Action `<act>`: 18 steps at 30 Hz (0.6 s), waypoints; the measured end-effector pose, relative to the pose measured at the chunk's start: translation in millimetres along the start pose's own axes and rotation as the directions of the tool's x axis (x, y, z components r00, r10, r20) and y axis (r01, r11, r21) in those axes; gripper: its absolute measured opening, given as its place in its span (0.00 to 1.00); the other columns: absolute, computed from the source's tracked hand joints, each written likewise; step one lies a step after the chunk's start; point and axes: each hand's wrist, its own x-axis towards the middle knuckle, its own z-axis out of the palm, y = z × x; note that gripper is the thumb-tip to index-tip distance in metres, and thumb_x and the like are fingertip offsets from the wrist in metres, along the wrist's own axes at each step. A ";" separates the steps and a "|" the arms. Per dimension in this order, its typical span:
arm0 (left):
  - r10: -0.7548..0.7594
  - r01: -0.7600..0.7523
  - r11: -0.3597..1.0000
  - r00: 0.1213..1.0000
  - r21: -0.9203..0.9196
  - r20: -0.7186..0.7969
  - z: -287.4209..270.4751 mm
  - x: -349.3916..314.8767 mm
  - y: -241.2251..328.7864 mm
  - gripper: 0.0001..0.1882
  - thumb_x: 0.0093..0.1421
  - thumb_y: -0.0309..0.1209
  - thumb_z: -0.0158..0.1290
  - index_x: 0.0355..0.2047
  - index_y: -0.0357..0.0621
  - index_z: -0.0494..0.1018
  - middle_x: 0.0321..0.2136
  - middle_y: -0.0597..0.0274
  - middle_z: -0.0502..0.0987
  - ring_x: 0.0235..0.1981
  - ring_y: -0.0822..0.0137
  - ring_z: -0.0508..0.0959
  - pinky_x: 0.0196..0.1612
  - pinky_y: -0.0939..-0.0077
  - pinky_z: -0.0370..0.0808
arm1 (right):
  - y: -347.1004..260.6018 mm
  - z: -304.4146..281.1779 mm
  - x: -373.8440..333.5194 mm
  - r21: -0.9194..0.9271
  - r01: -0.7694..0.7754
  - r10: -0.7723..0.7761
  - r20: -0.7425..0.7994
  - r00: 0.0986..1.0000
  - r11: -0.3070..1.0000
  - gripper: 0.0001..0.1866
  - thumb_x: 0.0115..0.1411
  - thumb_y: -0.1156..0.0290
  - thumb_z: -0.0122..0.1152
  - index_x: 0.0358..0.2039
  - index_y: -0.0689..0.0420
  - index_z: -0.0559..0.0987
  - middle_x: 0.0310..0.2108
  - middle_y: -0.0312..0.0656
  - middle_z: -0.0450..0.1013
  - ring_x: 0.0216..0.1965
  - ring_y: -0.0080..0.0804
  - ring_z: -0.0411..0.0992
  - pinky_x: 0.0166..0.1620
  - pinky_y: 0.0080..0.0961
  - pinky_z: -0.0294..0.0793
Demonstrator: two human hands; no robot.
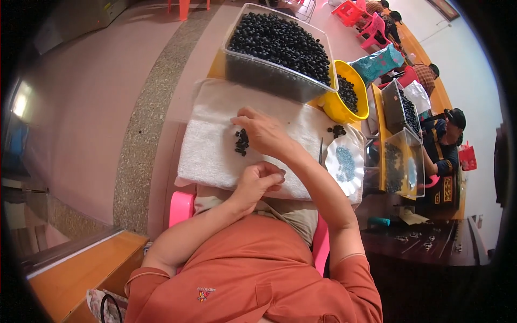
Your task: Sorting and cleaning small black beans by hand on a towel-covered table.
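Black pieces [242, 142]: spread 12–6 o'clock; at 8 from right hand [262, 133], nearer
Right hand: half-curled; grasp untellable
Left hand [255, 184]: curled; contents hidden

A pinkish floor [75, 107] spreads past the left edge of the worktop [216, 67], crossed by a speckled strip [141, 118]. Beyond the far right corner, pink plastic seating [375, 24] stands near a long wooden table [425, 55] along a pale wall [476, 70]. Off the near right corner is a dark table [389, 251].
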 end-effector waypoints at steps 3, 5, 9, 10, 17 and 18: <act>0.001 0.000 1.000 1.000 -0.013 0.005 -0.6 0.5 0.0 0.07 0.61 0.27 0.55 0.39 0.41 0.73 0.41 0.60 0.78 0.39 0.72 0.78 0.41 0.77 0.78 | -3.4 1.8 10.2 -0.087 0.017 -0.007 0.119 0.993 0.996 0.19 0.52 0.81 0.52 0.44 0.54 0.80 0.45 0.40 0.72 0.45 0.44 0.72 0.46 0.35 0.73; -0.007 0.007 1.000 1.000 -0.018 -0.006 -0.1 -0.1 1.4 0.06 0.61 0.27 0.56 0.39 0.41 0.73 0.41 0.60 0.78 0.39 0.72 0.78 0.41 0.77 0.78 | 0.8 5.9 10.9 -0.113 0.031 -0.015 0.139 0.990 0.993 0.19 0.52 0.81 0.52 0.44 0.54 0.80 0.44 0.41 0.72 0.44 0.43 0.72 0.45 0.35 0.73; -0.010 0.010 0.999 1.000 -0.035 0.001 -1.5 0.9 -0.9 0.06 0.61 0.27 0.56 0.38 0.40 0.73 0.40 0.61 0.78 0.38 0.72 0.78 0.41 0.77 0.78 | 7.1 5.3 5.6 -0.062 0.024 -0.014 0.159 0.987 0.998 0.17 0.48 0.79 0.55 0.39 0.54 0.81 0.40 0.42 0.73 0.43 0.45 0.73 0.44 0.37 0.74; -0.004 0.004 0.999 1.000 -0.045 -0.004 -1.4 0.7 -0.5 0.07 0.61 0.28 0.56 0.38 0.39 0.73 0.37 0.62 0.78 0.36 0.73 0.77 0.40 0.78 0.77 | 7.5 3.4 3.4 -0.060 0.024 -0.014 0.164 0.986 0.998 0.17 0.48 0.79 0.55 0.39 0.54 0.81 0.40 0.42 0.73 0.43 0.45 0.73 0.44 0.37 0.74; -0.005 0.005 1.000 1.000 -0.025 -0.004 1.6 0.7 3.3 0.07 0.61 0.27 0.55 0.38 0.40 0.73 0.39 0.61 0.78 0.38 0.72 0.78 0.40 0.76 0.78 | 21.7 -6.0 -12.9 -0.006 -0.041 0.041 0.158 0.987 0.999 0.14 0.50 0.76 0.54 0.37 0.55 0.83 0.38 0.44 0.76 0.39 0.47 0.75 0.42 0.40 0.75; -0.002 0.002 1.000 1.000 -0.022 0.001 1.8 0.8 4.0 0.07 0.61 0.27 0.55 0.38 0.40 0.73 0.39 0.61 0.78 0.38 0.72 0.78 0.40 0.76 0.78 | 22.8 -8.6 -14.3 -0.005 -0.043 0.043 0.173 0.984 0.999 0.13 0.52 0.76 0.53 0.36 0.55 0.83 0.37 0.44 0.76 0.39 0.48 0.75 0.42 0.40 0.75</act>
